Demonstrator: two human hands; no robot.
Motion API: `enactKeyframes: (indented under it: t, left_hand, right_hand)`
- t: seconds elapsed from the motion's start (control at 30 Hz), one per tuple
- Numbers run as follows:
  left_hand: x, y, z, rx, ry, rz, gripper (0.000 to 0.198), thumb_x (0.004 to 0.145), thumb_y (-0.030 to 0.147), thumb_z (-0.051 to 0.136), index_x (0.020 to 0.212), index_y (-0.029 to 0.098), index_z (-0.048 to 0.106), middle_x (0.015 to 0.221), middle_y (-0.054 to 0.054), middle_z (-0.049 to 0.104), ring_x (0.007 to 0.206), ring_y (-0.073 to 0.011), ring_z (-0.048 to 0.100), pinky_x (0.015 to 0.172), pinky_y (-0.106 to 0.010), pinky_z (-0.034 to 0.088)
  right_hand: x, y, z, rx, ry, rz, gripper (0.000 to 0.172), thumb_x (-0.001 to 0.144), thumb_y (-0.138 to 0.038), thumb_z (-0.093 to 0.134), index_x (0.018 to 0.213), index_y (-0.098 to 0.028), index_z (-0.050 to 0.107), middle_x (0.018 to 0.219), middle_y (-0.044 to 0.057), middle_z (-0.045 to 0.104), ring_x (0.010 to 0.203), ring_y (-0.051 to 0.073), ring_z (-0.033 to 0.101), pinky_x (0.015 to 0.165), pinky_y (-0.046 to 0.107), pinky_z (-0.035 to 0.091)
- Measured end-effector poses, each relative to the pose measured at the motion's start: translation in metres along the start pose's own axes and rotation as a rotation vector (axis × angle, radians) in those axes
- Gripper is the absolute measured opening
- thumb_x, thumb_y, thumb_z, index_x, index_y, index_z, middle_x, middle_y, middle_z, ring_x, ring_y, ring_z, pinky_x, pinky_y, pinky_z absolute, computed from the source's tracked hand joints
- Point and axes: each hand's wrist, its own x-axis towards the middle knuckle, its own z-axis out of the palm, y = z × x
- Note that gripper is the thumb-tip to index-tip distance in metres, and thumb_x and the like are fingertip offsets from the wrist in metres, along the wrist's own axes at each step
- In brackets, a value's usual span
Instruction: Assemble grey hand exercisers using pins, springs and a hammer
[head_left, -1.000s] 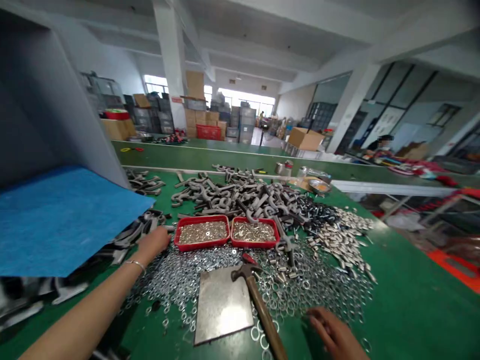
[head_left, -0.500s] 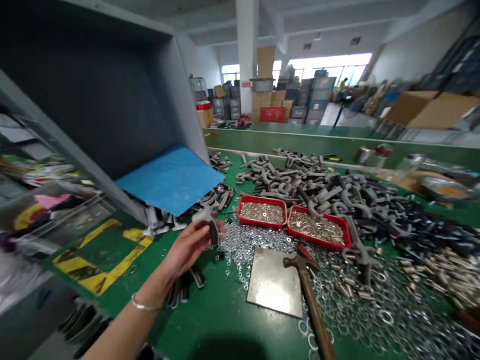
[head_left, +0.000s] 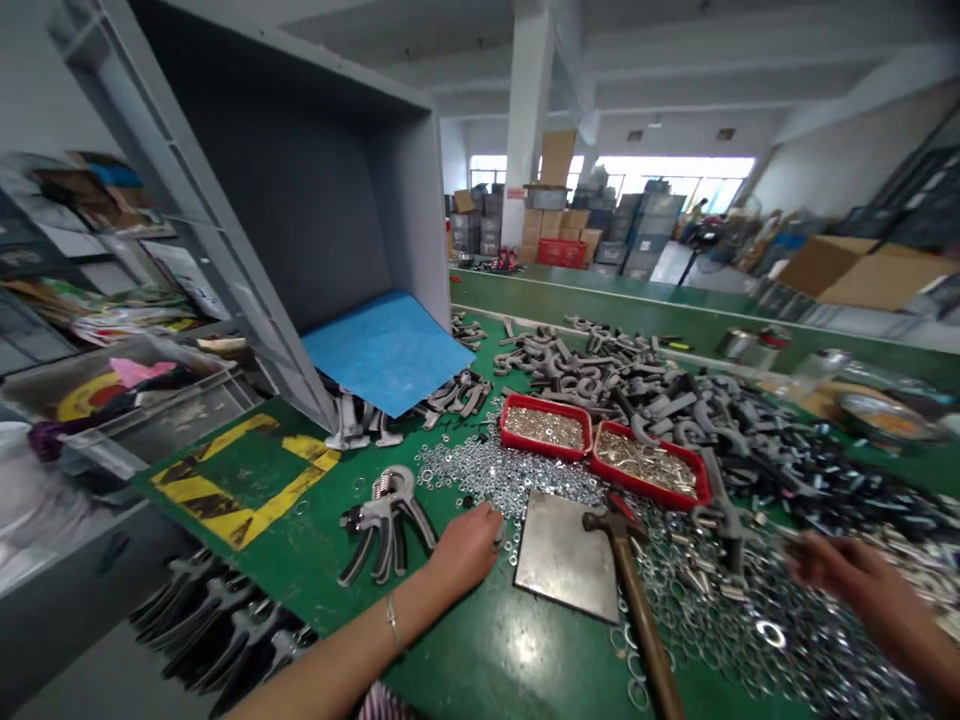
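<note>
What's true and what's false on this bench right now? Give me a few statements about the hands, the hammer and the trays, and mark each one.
1. The left hand rests at the edge of the washer pile, beside the metal plate. True.
2. The right hand grips the hammer. False: the hammer lies on the bench with no hand on it; the right hand is over the washers further right.
3. Two red trays stand side by side beyond the plate. True.
4. The hand grippers lie inside a red tray. False: they lie on the green table, to the left of the left hand.
</note>
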Motion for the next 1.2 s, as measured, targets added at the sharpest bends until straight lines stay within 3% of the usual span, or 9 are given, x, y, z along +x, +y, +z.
enactKeyframes:
  t: [0.07, 0.17, 0.37, 0.5, 0.67, 0.8, 0.9, 1.03, 1.2]
  left_hand:
    - [0.008, 0.003, 0.0, 0.008, 0.001, -0.002, 0.021, 0.086, 0.012, 0.05, 0.104, 0.017, 0.061, 0.109, -0.013, 0.062, 0.102, -0.0253, 0.061, 0.09, -0.035, 0.047]
    - [0.013, 0.007, 0.001, 0.032, -0.009, 0.014, 0.03, 0.084, 0.003, 0.044, 0.105, 0.016, 0.061, 0.108, -0.013, 0.063, 0.102, -0.025, 0.062, 0.089, -0.036, 0.047]
    - [0.01, 0.0, 0.012, 0.023, -0.027, 0.048, 0.035, 0.078, 0.0, 0.046, 0.106, 0.016, 0.06, 0.113, -0.013, 0.06, 0.104, -0.0248, 0.06, 0.092, -0.034, 0.045]
    - [0.011, -0.006, 0.023, -0.008, -0.007, 0.099, 0.032, 0.078, 0.002, 0.045, 0.098, 0.021, 0.062, 0.101, -0.009, 0.062, 0.1, -0.0251, 0.059, 0.09, -0.035, 0.044]
    - [0.011, -0.004, 0.003, -0.466, 0.132, 0.09, 0.015, 0.084, 0.023, 0.053, 0.097, 0.021, 0.062, 0.099, -0.008, 0.065, 0.094, -0.0243, 0.062, 0.088, -0.036, 0.049]
    - [0.001, 0.003, -0.018, -1.119, 0.17, -0.11, 0.027, 0.082, 0.045, 0.064, 0.096, 0.021, 0.063, 0.092, -0.006, 0.071, 0.085, -0.0232, 0.069, 0.082, -0.033, 0.054]
    - [-0.001, 0.009, -0.012, -1.388, 0.195, -0.25, 0.035, 0.077, 0.048, 0.071, 0.096, 0.02, 0.065, 0.082, -0.003, 0.071, 0.069, -0.0191, 0.068, 0.067, -0.028, 0.054]
    - [0.007, 0.022, 0.004, -1.474, 0.284, -0.35, 0.041, 0.074, 0.048, 0.074, 0.101, 0.018, 0.068, 0.075, -0.001, 0.069, 0.064, -0.0154, 0.062, 0.061, -0.025, 0.051]
    - [0.009, 0.038, 0.0, -1.259, 0.17, -0.23, 0.037, 0.075, 0.047, 0.072, 0.099, 0.019, 0.071, 0.075, -0.003, 0.071, 0.074, -0.0203, 0.068, 0.072, -0.028, 0.052]
  right_hand:
    - [-0.006, -0.018, 0.019, 0.087, -0.049, 0.029, 0.041, 0.078, -0.06, 0.056, 0.092, -0.022, 0.067, 0.092, 0.022, 0.074, 0.08, 0.032, 0.074, 0.067, 0.04, 0.058]
    - [-0.011, -0.022, 0.032, 0.062, -0.056, 0.063, 0.05, 0.073, -0.055, 0.062, 0.108, -0.02, 0.061, 0.093, 0.014, 0.076, 0.076, 0.031, 0.073, 0.06, 0.04, 0.06]
    - [-0.04, 0.006, 0.005, -0.107, 0.028, 0.087, 0.042, 0.077, -0.054, 0.05, 0.1, -0.02, 0.059, 0.083, 0.012, 0.074, 0.067, 0.03, 0.072, 0.053, 0.04, 0.057]
    - [-0.07, 0.006, 0.014, -0.223, -0.045, -0.009, 0.035, 0.081, -0.051, 0.05, 0.095, -0.022, 0.065, 0.089, 0.01, 0.074, 0.072, 0.027, 0.071, 0.066, 0.039, 0.057]
    - [-0.077, -0.006, 0.056, -0.325, -0.122, -0.187, 0.021, 0.08, -0.04, 0.057, 0.091, -0.027, 0.069, 0.101, 0.008, 0.067, 0.095, 0.028, 0.063, 0.086, 0.039, 0.049]
    - [-0.071, -0.006, 0.063, -0.354, -0.102, -0.19, 0.016, 0.079, -0.04, 0.058, 0.083, -0.025, 0.063, 0.094, 0.009, 0.065, 0.089, 0.029, 0.061, 0.079, 0.04, 0.048]
    - [-0.067, -0.005, 0.059, -0.315, -0.08, -0.128, 0.025, 0.087, -0.047, 0.047, 0.086, -0.024, 0.056, 0.081, 0.007, 0.067, 0.072, 0.026, 0.064, 0.07, 0.039, 0.049]
    - [-0.064, -0.014, 0.067, -0.217, -0.084, -0.059, 0.031, 0.09, -0.048, 0.038, 0.094, -0.023, 0.056, 0.08, 0.006, 0.071, 0.064, 0.022, 0.066, 0.059, 0.034, 0.052]
    - [-0.056, -0.042, 0.081, -0.114, -0.185, -0.1, 0.042, 0.091, -0.048, 0.039, 0.116, -0.022, 0.061, 0.096, 0.004, 0.074, 0.068, 0.02, 0.07, 0.055, 0.03, 0.053]
